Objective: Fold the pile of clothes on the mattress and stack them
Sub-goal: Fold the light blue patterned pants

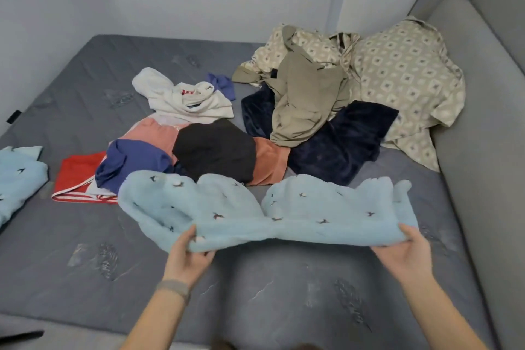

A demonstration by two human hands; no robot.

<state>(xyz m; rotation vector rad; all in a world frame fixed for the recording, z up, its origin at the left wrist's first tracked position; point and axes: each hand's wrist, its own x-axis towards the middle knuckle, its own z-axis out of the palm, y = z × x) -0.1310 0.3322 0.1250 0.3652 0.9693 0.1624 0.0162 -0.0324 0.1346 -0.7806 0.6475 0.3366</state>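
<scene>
Fleecy blue garment (267,216) hangs low over the near grey mattress (270,293), its near edge pinched by the left hand (189,253) and right hand (406,253). Beyond lies the clothes pile (216,145), then a patterned sheet (403,77) against the grey walls.

A: What's hidden by the left hand (189,253)?
B: Its fingertips, tucked under the blue fleece (255,213).
A: And further left of it?
B: A second blue garment (20,179), cut off by the edge.
</scene>
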